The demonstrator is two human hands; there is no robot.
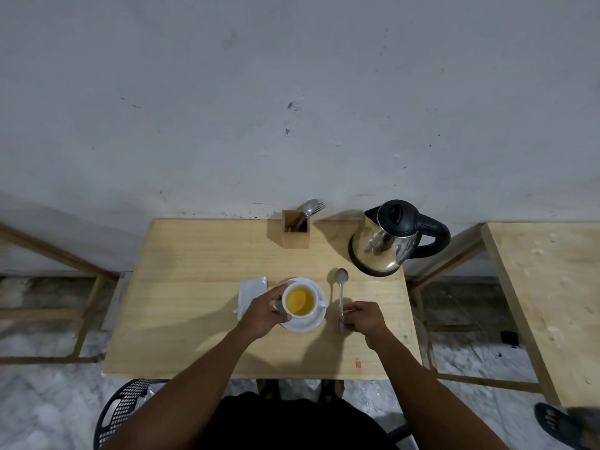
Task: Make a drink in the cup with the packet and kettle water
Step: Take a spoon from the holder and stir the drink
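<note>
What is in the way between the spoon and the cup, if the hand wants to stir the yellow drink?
Nothing visible. The spoon lies flat on the table just right of the cup, with the right hand on its handle. Only bare wood and the saucer rim lie between them, and the cup's top is open.

A bare, makeshift tea corner in a plain room: a raw wooden table (194,254) against a scuffed whitewashed wall (292,92), center frame, holding an electric kettle (389,241) and wooden cutlery holder (294,233), above a marble-patterned floor (39,401).
</note>
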